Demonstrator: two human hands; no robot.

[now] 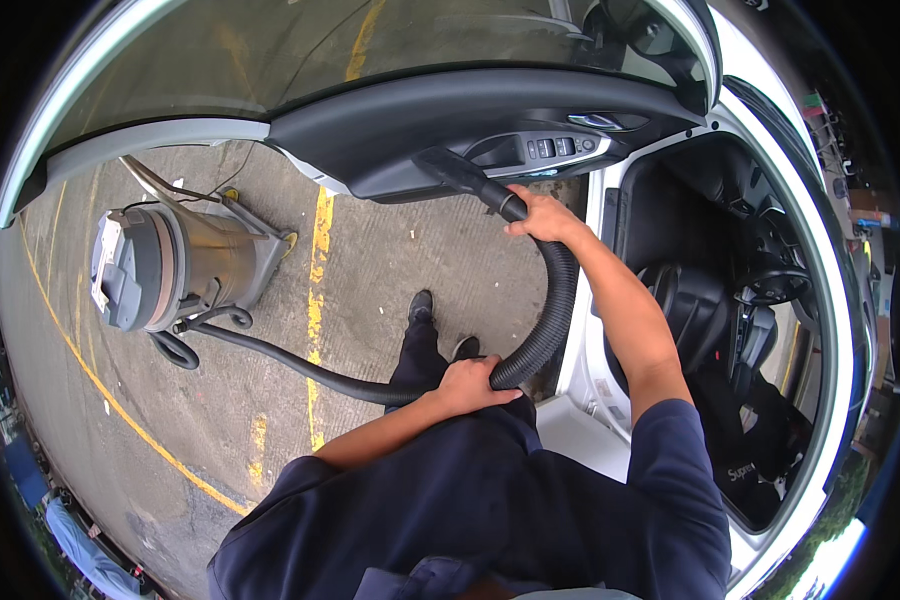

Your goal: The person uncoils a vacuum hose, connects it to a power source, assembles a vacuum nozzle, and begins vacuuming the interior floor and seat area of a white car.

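My right hand (544, 215) grips the neck of a black vacuum nozzle (450, 169), whose flat head lies against the car door's inner panel (390, 112), beside the door pull and window switches (555, 146). Near my waist, my left hand (476, 386) is closed around the ribbed black vacuum hose (551, 307). From there the hose runs left to a wet-dry vacuum cleaner (202, 255) with a metal drum and grey top, standing on the concrete floor.
The opened door with its window glass (195, 67) spans the top. At right, the white door sill (581, 360) borders the car's interior, with a black seat (682, 307) and steering wheel (776, 281). Yellow lines (315, 300) mark the floor. A person in light blue (86, 547) is at lower left.
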